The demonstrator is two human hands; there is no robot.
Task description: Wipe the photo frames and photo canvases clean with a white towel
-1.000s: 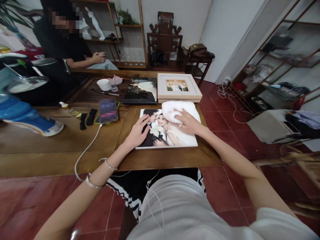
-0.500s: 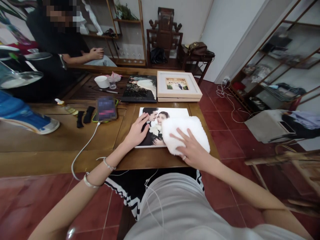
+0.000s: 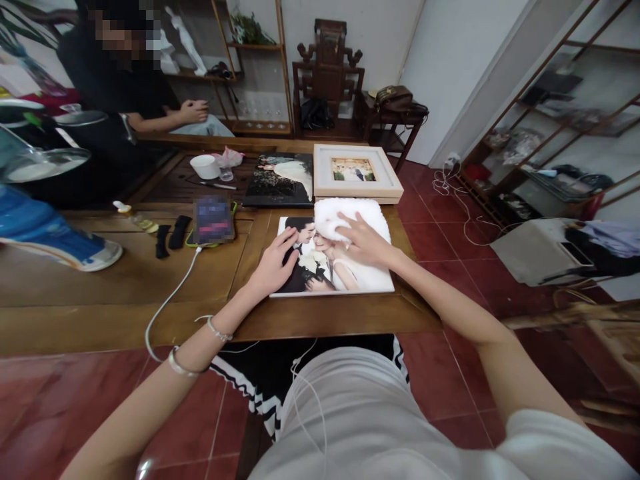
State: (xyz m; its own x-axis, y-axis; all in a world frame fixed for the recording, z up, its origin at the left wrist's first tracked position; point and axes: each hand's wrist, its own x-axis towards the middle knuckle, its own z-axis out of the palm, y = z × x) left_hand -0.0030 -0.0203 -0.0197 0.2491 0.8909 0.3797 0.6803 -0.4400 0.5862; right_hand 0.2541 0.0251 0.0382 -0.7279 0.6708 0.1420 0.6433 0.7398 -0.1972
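Observation:
A large wedding photo print (image 3: 365, 277) lies flat on the wooden table (image 3: 115, 280) in front of me. My left hand (image 3: 275, 261) rests flat on its left edge, fingers spread, pinning it down. My right hand (image 3: 363, 241) presses a white fluffy cloth (image 3: 345, 215) onto the far part of the print, fingers laid over the cloth. The cloth covers the print's upper right area.
Behind the print lie a dark photo album (image 3: 281, 180) and a white framed picture (image 3: 355, 172). A phone (image 3: 214, 219) with a white cable, two black items, a bottle and a white bowl (image 3: 205, 167) sit to the left. Another person (image 3: 130, 80) sits across the table.
My right hand has pushed the white cloth from the print's near right corner back up to its far edge. The left hand has stayed in place.

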